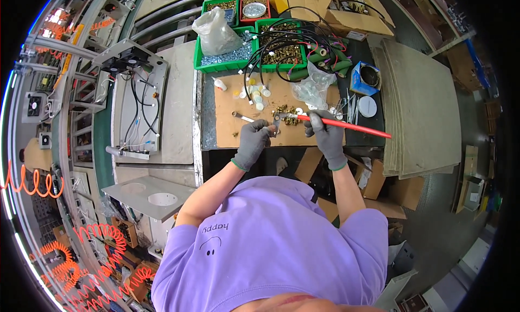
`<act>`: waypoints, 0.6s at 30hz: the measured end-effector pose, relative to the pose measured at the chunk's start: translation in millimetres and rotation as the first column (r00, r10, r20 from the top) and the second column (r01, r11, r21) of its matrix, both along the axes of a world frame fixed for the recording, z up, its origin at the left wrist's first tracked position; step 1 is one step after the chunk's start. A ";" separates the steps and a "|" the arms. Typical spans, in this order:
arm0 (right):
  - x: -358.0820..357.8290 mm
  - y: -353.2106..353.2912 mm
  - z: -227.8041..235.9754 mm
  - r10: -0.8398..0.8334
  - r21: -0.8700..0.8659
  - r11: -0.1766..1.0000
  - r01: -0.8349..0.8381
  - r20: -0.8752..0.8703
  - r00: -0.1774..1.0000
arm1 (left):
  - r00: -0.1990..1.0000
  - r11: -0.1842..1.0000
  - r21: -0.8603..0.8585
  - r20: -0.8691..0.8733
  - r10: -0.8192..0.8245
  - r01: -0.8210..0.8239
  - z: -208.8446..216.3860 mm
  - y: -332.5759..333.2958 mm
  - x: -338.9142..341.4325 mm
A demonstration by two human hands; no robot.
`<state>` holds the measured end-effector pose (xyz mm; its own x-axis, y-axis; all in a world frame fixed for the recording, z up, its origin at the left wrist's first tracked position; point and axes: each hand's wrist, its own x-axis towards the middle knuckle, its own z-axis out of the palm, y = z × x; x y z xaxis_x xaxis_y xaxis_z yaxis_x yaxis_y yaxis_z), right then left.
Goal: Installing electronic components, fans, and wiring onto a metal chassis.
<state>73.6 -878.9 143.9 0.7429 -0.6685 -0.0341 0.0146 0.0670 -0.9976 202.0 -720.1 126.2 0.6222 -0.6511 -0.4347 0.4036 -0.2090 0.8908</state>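
In my left hand (253, 143), gloved in grey, the fingers pinch a small flat metal piece (277, 124) over the cardboard-covered bench. My right hand (326, 138), gloved the same way, is closed around a long red-handled brush (355, 127). The brush's tip meets or nearly meets the metal piece; the exact contact is too small to tell. Just beyond lies a heap of small brass fittings (292, 120). Another flat metal piece (242, 117) rests near my left hand. Several small pale bottles (258, 97) and a white squeeze bottle (219, 84) are farther back.
Green bins hold silvery screws (227, 57) and brass parts (281, 47). Black cables (271, 37) drape over them beside green cylinders (341, 63). A clear bag (314, 89), blue box (365, 79) and stacked grey sheets (420, 106) are to the right. Metal housing (142, 103) stands left.
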 end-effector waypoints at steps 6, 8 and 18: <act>-3.2 6.4 -0.4 -0.020 0.045 0.999 0.021 -0.021 1.000 | 1.000 1.000 -0.021 0.014 0.011 -0.011 -1.2 2.6 1.4; -2.9 7.9 3.6 -0.025 0.059 0.998 0.024 0.003 1.000 | 0.999 1.000 0.003 0.039 -0.005 0.005 -4.0 2.5 1.1; -8.0 7.0 -2.3 -0.024 0.062 0.998 0.024 -0.006 1.000 | 1.000 1.000 -0.006 -0.012 0.002 -0.002 -1.0 -5.7 -0.3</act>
